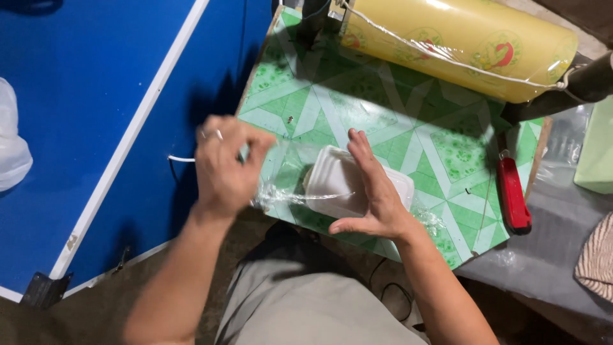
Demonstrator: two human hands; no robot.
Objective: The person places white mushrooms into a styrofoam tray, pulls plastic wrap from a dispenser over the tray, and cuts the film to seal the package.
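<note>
A white foam tray (335,179) lies on the green patterned board (396,128), partly covered in clear cling film (281,195). My right hand (377,191) rests flat on the tray's right side with the fingers pointing away from me. My left hand (227,163) is blurred just left of the tray, its fingers pinched on a stretched edge of the film. A big yellowish roll of cling film (460,41) sits across the board's far end.
A red-handled tool (514,195) lies at the board's right edge. A blue panel with a white border (96,115) fills the left. A white bag (13,150) is at far left, a pale green box (597,153) and striped cloth (597,259) at right.
</note>
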